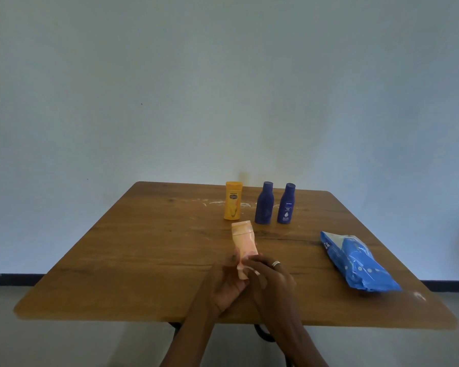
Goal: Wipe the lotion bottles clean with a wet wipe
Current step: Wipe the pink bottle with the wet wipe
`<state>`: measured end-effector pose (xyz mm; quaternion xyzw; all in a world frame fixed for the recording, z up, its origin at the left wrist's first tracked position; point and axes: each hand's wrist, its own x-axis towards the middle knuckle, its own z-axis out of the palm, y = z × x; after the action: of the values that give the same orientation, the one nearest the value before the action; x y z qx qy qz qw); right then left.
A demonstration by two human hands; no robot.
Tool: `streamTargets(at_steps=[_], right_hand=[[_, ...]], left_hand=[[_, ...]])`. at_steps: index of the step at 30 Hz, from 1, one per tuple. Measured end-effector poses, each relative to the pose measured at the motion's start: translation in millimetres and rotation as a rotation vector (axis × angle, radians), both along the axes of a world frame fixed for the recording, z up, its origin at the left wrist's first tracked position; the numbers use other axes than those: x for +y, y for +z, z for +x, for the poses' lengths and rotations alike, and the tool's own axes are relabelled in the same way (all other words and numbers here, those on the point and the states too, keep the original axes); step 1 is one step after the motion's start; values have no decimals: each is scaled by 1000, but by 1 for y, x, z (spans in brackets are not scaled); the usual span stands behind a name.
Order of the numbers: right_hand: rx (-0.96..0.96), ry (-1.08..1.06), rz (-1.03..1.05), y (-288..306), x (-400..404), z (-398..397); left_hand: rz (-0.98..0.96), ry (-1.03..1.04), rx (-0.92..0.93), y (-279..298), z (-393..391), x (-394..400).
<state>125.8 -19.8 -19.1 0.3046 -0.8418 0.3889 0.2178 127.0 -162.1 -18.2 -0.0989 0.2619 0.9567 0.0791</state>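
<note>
Head view | both hands — left (pixel 224 283), right (pixel 272 280) — grip peach bottle (pixel 243 242) | above table (pixel 133 260)

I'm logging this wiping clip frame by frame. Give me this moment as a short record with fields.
held: peach bottle, tilted, cap away from the person
left hand: grips its lower end
right hand: fingers curled at the same end; a wipe there cannot be made out
standing: yellow bottle, two blue bottles
wipes pack: lying on the table, right side
</note>
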Motion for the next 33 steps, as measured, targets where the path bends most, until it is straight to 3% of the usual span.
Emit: streamTargets(at_steps=[7,12,19,30,33], right_hand=[[24,22,-10,-30,7,15],[38,29,39,-8,-5,8],[48,6,-81,12,-21,-12],[94,39,46,-13,-5,0],[95,24,-27,0,-12,-6]], left_hand=[[82,-92,-41,7,5,1],[75,-10,-62,3,2,1],[100,65,-10,3,6,1],[63,4,-90,5,6,2],[110,19,-63,7,8,4]])
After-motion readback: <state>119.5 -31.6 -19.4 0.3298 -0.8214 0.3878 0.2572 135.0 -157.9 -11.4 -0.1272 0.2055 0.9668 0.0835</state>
